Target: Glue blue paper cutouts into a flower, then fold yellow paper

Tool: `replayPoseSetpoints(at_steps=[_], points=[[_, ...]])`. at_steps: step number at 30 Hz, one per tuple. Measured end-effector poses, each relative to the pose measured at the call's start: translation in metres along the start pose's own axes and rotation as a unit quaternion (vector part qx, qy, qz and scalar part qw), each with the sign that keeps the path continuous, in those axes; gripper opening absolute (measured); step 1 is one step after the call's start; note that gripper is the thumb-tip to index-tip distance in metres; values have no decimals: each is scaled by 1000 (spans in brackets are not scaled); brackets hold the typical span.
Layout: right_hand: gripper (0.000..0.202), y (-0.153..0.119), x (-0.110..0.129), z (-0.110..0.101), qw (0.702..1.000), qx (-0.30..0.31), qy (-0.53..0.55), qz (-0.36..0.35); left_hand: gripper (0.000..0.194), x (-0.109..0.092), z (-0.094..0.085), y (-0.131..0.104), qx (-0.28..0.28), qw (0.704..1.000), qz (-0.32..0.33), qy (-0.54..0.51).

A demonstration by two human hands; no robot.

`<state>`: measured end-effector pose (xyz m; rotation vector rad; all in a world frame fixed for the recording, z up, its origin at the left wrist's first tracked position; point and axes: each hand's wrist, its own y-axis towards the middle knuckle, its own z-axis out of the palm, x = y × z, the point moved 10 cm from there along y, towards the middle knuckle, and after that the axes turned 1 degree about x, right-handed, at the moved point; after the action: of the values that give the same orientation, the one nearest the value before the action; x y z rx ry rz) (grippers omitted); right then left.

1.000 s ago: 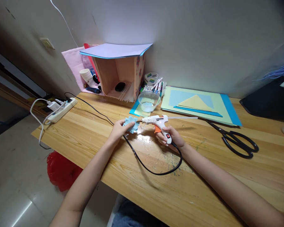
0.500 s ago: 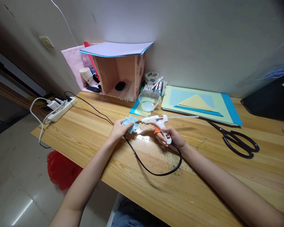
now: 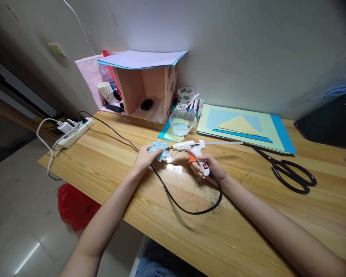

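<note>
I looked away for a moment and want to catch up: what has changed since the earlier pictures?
Nothing has clearly changed. The left hand still holds the layered blue paper piece, and the right hand still grips the glue gun, nozzle at the paper. The scissors stayed put.

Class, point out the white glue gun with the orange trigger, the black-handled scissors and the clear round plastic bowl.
White glue gun (image 3: 185, 146): head view, barrel.
Black-handled scissors (image 3: 280, 178): head view, handle loop.
Clear round plastic bowl (image 3: 182, 131): head view, front wall.
</note>
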<state>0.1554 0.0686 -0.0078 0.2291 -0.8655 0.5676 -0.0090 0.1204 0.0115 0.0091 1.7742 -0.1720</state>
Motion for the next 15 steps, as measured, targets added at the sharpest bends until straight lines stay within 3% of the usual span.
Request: replayPoseSetpoints(at_steps=[15], points=[[26,-1,1,-2,1000,-28,-4,7,38,-2,4,1,12,999,5,-41]])
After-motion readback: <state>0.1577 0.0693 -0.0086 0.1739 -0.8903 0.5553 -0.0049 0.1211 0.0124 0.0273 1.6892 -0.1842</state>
